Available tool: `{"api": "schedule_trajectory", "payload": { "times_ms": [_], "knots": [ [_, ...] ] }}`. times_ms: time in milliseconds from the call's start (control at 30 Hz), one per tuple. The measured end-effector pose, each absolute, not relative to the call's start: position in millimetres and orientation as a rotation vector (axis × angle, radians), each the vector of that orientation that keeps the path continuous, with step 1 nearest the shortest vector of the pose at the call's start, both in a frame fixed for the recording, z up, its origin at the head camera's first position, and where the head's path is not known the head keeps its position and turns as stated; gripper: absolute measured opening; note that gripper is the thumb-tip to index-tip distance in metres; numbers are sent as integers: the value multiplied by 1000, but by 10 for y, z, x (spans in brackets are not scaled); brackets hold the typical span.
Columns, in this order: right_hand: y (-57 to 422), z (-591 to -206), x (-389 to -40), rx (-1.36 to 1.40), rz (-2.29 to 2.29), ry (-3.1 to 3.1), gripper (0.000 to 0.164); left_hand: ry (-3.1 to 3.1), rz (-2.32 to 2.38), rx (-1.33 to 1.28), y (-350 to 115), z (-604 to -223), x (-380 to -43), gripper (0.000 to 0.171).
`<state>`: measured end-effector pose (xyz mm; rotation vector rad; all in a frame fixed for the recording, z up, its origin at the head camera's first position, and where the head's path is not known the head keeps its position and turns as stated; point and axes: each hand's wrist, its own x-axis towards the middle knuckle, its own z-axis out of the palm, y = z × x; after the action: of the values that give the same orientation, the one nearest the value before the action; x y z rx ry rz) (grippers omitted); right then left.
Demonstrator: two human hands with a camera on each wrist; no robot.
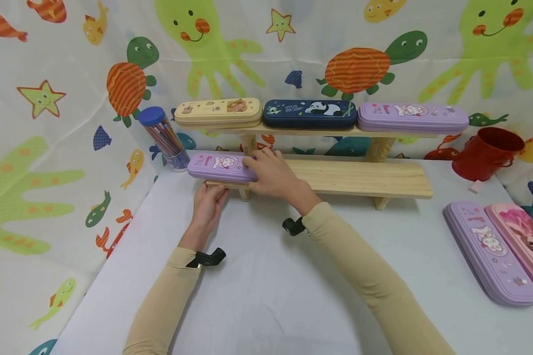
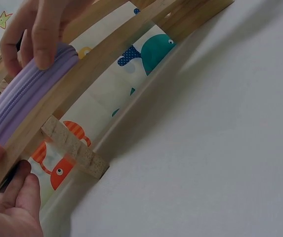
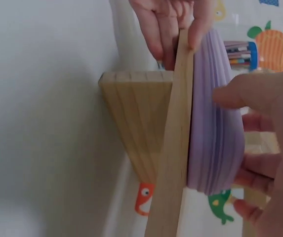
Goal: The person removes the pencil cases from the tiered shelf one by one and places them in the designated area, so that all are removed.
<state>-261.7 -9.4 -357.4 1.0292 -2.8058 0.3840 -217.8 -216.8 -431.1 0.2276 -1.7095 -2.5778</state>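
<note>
A purple zip pencil case [image 1: 214, 166] with a cartoon print lies on the left end of the lower board of a wooden two-tier shelf [image 1: 360, 177]. My right hand [image 1: 275, 172] grips its right end from above, the thumb on the zip side and the fingers over the far side. At the board's left end my left hand [image 1: 208, 207] pinches the front edge. Its thumb lies on the edge beside the case, and its fingers [image 3: 167, 37] are under the board. In the left wrist view the case [image 2: 30, 91] rests along the board, partly hidden by both hands.
On the upper board stand a cream case [image 1: 217, 113], a navy panda case [image 1: 310, 114] and another purple case [image 1: 413, 117]. A blue-lidded tub of pencils [image 1: 164, 138] leans left. At right are a red bucket [image 1: 486, 155], a purple case [image 1: 490, 251] and a pink case [image 1: 524, 241].
</note>
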Motion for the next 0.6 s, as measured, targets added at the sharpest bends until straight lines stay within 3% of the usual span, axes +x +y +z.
{"api": "schedule_trajectory", "payload": {
  "times_ms": [300, 600],
  "knots": [
    [64, -3570, -2598, 1023, 556, -2848, 45, -1724, -2558, 253, -2176, -4338, -2187, 55],
    [346, -3689, -2445, 943, 503, -2865, 66, -1743, -2562, 239, -2178, -4337, -2188, 58]
  ]
}}
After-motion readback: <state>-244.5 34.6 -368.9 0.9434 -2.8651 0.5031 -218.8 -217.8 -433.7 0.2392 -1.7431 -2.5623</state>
